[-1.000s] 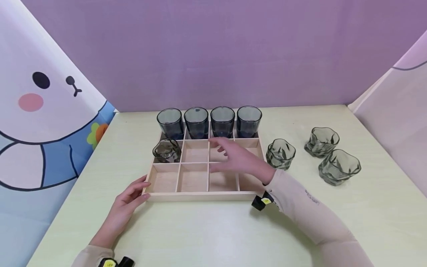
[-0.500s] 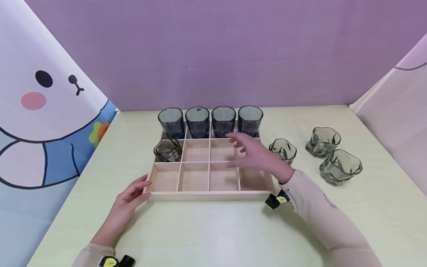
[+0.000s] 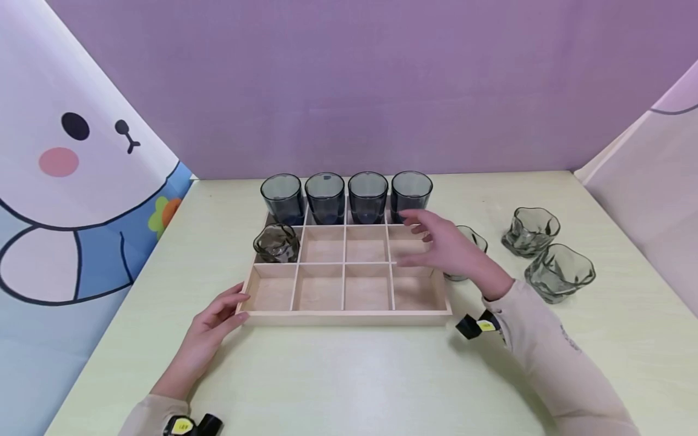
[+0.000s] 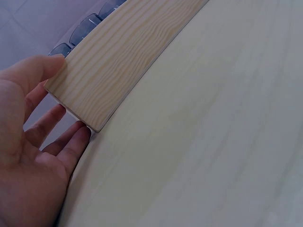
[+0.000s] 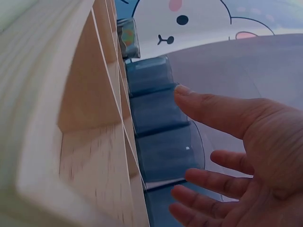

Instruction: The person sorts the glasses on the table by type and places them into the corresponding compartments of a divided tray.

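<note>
A wooden compartment box [image 3: 343,318] lies on the table in the head view. My left hand [image 3: 209,324] holds its front left corner, thumb at the front face and fingers along the left side, as the left wrist view shows of the box's corner [image 4: 94,101]. Nothing is in my right hand [image 3: 444,245], which hovers over the right end of the box with fingers spread. Several smooth blue-grey glasses [image 3: 325,200] stand in the back row. A wavy grey glass [image 3: 277,244] fills the left middle-row compartment. Another wavy glass [image 3: 474,237] stands right of the box, partly hidden behind my right hand.
Two more wavy glasses, a rear one [image 3: 531,232] and a front one [image 3: 560,274], stand close together farther right on the pale table [image 3: 349,375]. A purple backdrop [image 3: 354,91] rises behind the table, with a cartoon-printed sheet [image 3: 33,200] at the left.
My right hand has moved right across the box, from the middle compartments to the right end, and now covers part of the nearest loose glass. My left hand stays at the corner.
</note>
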Demonstrator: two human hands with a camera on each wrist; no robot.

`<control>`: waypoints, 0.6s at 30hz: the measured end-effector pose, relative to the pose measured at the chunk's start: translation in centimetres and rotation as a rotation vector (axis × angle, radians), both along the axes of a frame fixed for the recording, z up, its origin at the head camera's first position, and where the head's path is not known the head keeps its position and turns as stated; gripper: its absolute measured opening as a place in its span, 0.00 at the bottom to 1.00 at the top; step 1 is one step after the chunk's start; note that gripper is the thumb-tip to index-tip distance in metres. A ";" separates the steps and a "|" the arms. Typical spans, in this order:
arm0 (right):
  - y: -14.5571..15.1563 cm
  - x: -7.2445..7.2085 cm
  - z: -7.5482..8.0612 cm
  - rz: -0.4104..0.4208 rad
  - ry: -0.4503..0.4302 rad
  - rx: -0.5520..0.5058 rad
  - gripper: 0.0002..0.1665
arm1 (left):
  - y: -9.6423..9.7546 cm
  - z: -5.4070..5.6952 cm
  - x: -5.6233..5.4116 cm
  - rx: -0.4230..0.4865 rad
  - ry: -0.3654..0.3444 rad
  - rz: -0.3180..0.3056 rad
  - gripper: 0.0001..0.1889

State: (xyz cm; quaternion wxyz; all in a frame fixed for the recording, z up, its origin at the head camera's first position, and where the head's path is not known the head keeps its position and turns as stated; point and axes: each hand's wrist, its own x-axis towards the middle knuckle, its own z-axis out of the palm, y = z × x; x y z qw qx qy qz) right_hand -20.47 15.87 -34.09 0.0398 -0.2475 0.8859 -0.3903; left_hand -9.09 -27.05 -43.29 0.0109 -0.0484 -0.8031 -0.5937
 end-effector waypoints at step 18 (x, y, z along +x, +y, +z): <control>4.9 0.0 0.6 -0.090 0.058 -0.010 0.48 | 0.0 0.0 0.2 0.006 0.007 -0.001 0.18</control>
